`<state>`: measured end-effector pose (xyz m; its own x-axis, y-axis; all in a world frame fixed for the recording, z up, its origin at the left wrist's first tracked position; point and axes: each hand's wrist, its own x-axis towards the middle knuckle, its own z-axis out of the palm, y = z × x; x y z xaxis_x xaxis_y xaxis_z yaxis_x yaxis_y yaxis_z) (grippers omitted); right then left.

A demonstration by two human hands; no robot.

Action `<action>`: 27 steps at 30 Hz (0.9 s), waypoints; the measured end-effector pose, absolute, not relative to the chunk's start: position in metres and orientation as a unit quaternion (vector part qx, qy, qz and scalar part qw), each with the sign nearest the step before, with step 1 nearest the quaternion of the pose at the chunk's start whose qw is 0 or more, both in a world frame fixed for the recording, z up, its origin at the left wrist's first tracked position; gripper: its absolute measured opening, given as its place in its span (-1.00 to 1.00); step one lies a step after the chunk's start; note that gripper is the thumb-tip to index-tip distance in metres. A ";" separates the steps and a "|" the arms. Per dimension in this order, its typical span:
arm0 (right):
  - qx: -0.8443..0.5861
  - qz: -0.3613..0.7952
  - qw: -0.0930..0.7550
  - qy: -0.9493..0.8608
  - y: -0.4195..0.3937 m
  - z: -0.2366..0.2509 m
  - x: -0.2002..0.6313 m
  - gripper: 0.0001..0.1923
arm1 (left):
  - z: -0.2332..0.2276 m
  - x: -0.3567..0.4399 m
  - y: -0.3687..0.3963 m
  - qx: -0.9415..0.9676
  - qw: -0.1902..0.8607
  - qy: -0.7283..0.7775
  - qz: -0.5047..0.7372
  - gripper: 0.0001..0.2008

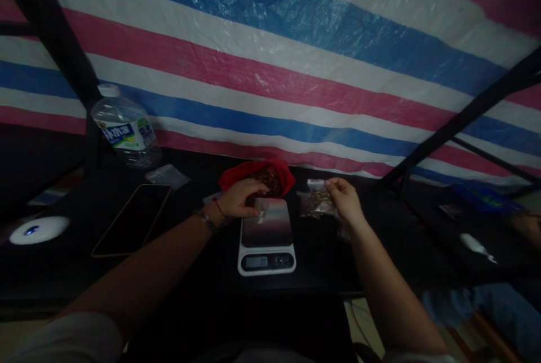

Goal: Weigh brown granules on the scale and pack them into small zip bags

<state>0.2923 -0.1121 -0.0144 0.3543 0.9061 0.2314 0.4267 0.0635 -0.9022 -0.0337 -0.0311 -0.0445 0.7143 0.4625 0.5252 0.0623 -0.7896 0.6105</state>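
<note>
A small bag (316, 200) of brown bits is pinched at its top by the right hand (344, 199), just right of the scale (267, 236). The left hand (242, 198) is curled over the scale's far edge, beside the red bag (257, 176); whether anything is gripped cannot be told. Filling and weighing seems in hand; steady placing on the scale would be needed. The display is unreadable in the dimness.

Head camera, forward-down over dark table (321, 273), hands near.

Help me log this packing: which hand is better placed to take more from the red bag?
Probably left: the left hand rests at the red bag; the right hand holds a small packet.
</note>
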 end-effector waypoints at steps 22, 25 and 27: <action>-0.632 0.025 0.006 -0.775 -0.150 -0.051 0.243 -0.41 | -0.031 -0.031 -0.034 0.943 0.181 0.154 0.234 -0.69; -0.637 0.000 0.061 -0.769 -0.148 -0.048 0.244 -0.47 | -0.036 -0.031 -0.030 0.944 0.191 0.128 0.238 -0.61; -0.625 -0.025 0.138 -0.768 -0.146 -0.038 0.240 -0.54 | -0.041 -0.032 -0.028 0.937 0.199 0.115 0.262 -0.58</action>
<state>0.2397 -0.1464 -0.0383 -0.1813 0.9530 0.2428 0.9666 0.2181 -0.1346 -0.0321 -0.0276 -0.0405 0.8359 0.3192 0.4465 0.1107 -0.8948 0.4325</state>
